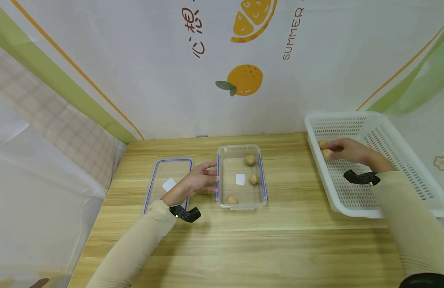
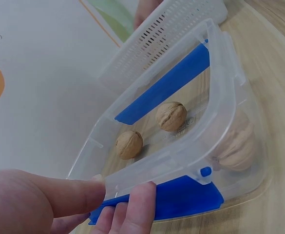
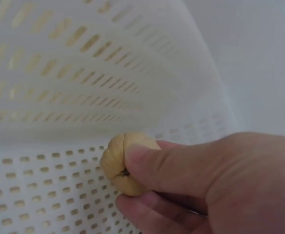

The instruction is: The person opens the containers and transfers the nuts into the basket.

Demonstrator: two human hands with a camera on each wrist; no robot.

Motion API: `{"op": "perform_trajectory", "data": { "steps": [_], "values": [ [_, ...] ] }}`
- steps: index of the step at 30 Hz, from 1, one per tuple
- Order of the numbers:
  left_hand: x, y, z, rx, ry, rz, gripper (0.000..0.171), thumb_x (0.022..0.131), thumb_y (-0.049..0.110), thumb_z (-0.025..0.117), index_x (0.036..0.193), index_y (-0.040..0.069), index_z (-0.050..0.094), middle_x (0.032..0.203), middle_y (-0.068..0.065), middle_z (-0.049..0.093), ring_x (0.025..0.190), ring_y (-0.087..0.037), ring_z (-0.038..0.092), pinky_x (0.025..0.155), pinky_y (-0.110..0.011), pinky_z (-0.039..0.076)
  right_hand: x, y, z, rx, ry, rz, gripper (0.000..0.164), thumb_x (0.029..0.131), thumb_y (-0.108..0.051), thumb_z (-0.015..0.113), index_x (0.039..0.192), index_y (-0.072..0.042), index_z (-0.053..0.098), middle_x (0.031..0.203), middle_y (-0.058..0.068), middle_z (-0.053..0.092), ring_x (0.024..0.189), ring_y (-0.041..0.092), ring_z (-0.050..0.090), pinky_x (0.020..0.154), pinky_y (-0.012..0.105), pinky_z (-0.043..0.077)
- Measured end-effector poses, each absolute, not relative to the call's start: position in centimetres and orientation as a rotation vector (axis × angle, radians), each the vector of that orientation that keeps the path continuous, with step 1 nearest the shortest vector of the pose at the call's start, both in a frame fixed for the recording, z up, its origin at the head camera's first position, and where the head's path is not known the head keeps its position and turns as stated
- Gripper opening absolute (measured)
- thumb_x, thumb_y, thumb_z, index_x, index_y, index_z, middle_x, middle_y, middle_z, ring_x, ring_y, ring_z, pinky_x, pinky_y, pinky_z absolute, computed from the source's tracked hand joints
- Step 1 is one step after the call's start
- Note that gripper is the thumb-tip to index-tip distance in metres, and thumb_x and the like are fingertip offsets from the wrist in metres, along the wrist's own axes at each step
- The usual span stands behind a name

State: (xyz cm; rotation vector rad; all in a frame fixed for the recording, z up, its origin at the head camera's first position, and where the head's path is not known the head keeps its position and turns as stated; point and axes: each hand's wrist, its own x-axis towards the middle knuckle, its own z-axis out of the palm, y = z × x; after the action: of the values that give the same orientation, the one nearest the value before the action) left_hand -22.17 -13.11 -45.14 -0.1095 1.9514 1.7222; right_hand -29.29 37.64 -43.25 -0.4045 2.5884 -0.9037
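Observation:
My left hand is at the left side of a clear plastic food container. In the left wrist view its thumb lies on the rim and its fingers hold the blue side latch. Three walnuts lie apart inside: one at the back right, another at the middle right, and a walnut at the front. Inside the white basket, my right hand pinches a walnut between thumb and fingers. A second walnut shows beside those fingers in the head view.
The white perforated basket stands on the right of the wooden table. A clear lid with a blue seal lies left of the container, partly under my left hand and wrist. A printed curtain hangs behind the table.

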Motion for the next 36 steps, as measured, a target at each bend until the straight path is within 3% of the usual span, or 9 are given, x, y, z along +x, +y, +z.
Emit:
{"op": "perform_trajectory", "data": {
  "steps": [3,8,13,21,36],
  "values": [
    [-22.1,-13.1,-45.2,-0.103,1.947,1.729,0.064,0.099,-0.009,0.057,0.157,0.002,0.032,0.127,-0.023,0.048,0.102,-0.027,0.060,0.081,-0.039,0.066,-29.3,37.5,-43.5,-0.410,2.604,-0.879,0.044,0.099,-0.007,0.066,0.134,0.016,0.052,0.138,0.040,0.049,0.128,0.058,0.045,0.105,0.067,0.045],
    [-22.1,-13.2,-45.2,-0.101,1.945,1.728,0.064,0.100,-0.008,0.057,0.158,0.002,0.032,0.129,-0.023,0.047,0.102,-0.027,0.060,0.082,-0.039,0.066,-29.3,37.1,-43.7,-0.438,2.632,-0.840,0.040,0.096,-0.007,0.070,0.129,0.014,0.059,0.130,0.034,0.057,0.119,0.050,0.055,0.100,0.058,0.051],
    [-22.0,-13.2,-45.1,-0.110,1.946,1.722,0.064,0.100,-0.008,0.057,0.158,0.003,0.032,0.128,-0.023,0.048,0.100,-0.026,0.060,0.084,-0.041,0.065,-29.1,36.9,-43.9,-0.438,2.611,-0.832,0.039,0.096,-0.005,0.070,0.127,0.016,0.058,0.122,0.031,0.054,0.115,0.049,0.056,0.097,0.056,0.053],
    [-22.0,-13.1,-45.1,-0.117,1.943,1.725,0.064,0.099,-0.008,0.057,0.158,0.003,0.032,0.127,-0.022,0.048,0.099,-0.026,0.060,0.083,-0.041,0.066,-29.2,37.0,-44.2,-0.426,2.615,-0.829,0.041,0.096,-0.005,0.070,0.127,0.017,0.056,0.124,0.033,0.050,0.118,0.053,0.053,0.101,0.063,0.050],
    [-22.1,-13.1,-45.2,-0.121,1.945,1.721,0.064,0.100,-0.007,0.058,0.158,0.004,0.033,0.131,-0.023,0.047,0.106,-0.030,0.060,0.081,-0.038,0.066,-29.5,36.9,-44.3,-0.435,2.654,-0.784,0.043,0.096,-0.008,0.071,0.128,0.016,0.057,0.129,0.037,0.057,0.117,0.053,0.055,0.100,0.064,0.050]
  ]
}}
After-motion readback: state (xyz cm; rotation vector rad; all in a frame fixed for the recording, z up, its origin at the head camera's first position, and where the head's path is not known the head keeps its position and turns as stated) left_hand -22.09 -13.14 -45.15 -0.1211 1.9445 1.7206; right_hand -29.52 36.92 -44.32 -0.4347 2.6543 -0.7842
